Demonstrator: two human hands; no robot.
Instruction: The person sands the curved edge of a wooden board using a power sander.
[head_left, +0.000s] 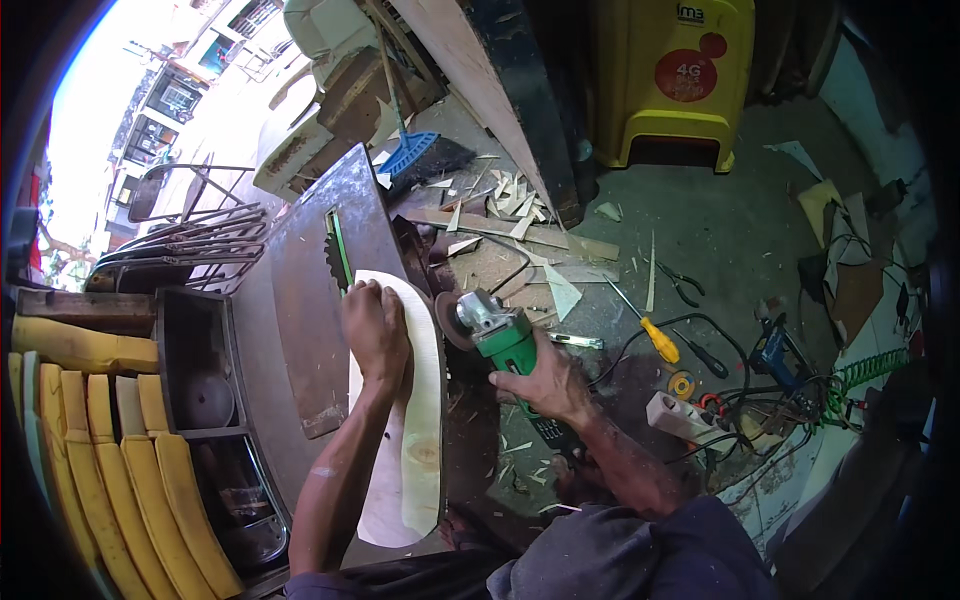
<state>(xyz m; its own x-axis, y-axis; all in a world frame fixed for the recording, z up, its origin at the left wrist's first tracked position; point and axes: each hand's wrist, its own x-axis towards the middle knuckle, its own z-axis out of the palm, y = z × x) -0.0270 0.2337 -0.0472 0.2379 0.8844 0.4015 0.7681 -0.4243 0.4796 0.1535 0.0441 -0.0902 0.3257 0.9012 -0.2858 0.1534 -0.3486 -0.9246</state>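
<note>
A pale plywood panel with rounded ends (421, 450) lies lengthwise on a metal-topped table (255, 337), partly over its right edge. My left hand (375, 330) presses down on the panel near its far end, the fingers curled. A toothed saw blade (335, 259) stands up through a slot in the table just beyond those fingers. Gripped around its green body, an angle grinder (517, 349) is in my right hand (551, 382). Its brown disc (454, 321) is beside the panel's right edge; whether they touch I cannot tell.
Wood offcuts (517, 199) litter the floor near a blue broom (411, 150). To the right lie a yellow-handled screwdriver (660, 341), pliers (679, 283), a white power strip (686, 420) and tangled cables. A yellow plastic stool (675, 124) stands beyond; yellow foam pieces (127, 480) are stacked left.
</note>
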